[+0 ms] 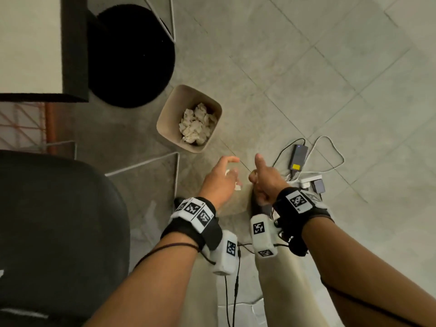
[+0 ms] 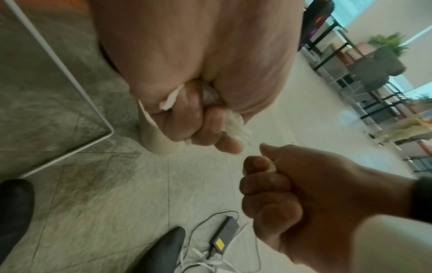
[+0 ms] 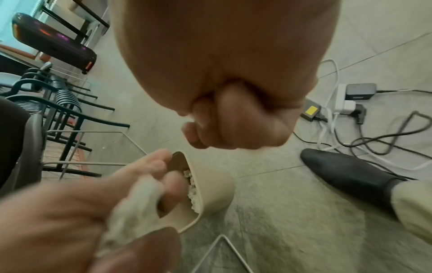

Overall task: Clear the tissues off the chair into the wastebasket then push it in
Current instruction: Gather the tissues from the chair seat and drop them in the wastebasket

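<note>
My left hand (image 1: 224, 173) is curled round a crumpled white tissue (image 2: 233, 125), whose ends stick out between the fingers (image 3: 138, 201). It hovers just in front of the beige wastebasket (image 1: 164, 119), not over its mouth. Several crumpled tissues (image 1: 197, 125) lie inside the basket. Close beside the left hand, my right hand (image 1: 258, 175) is a fist with the thumb up and shows nothing inside it (image 3: 233, 122). The dark chair seat (image 1: 52, 220) fills the lower left and shows no tissues on the part I see.
A round black stool (image 1: 132, 55) and a table corner (image 1: 28, 43) stand beyond the basket. A power adapter (image 1: 299, 156), a power strip (image 1: 311, 182) and loose cables lie on the tiled floor to the right. My black shoe (image 3: 350, 173) is near them.
</note>
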The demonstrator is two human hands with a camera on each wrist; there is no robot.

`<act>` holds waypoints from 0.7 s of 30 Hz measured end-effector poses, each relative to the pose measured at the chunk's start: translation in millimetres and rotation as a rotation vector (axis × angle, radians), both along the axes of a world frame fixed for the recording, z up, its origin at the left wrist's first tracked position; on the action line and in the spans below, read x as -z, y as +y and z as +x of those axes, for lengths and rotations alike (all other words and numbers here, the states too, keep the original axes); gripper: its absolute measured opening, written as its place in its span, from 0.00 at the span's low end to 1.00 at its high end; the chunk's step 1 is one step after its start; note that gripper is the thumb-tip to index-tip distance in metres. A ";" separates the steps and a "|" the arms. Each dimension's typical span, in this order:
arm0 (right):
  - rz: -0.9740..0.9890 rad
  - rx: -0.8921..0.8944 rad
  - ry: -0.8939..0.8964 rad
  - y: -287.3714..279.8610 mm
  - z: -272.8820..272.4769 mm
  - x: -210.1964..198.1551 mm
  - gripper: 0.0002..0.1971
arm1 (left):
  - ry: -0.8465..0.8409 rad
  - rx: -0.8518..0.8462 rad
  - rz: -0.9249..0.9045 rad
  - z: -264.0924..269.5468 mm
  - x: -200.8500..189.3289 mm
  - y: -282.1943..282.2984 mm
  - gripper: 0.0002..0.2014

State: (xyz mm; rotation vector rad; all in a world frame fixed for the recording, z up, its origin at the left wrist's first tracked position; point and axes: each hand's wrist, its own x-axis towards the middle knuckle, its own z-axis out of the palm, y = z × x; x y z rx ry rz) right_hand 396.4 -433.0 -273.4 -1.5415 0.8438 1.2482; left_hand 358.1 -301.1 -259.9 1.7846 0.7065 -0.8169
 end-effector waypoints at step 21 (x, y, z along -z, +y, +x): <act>0.326 0.099 -0.088 145.7 120.3 156.2 0.15 | -0.031 -0.258 0.228 115.4 171.1 131.7 0.22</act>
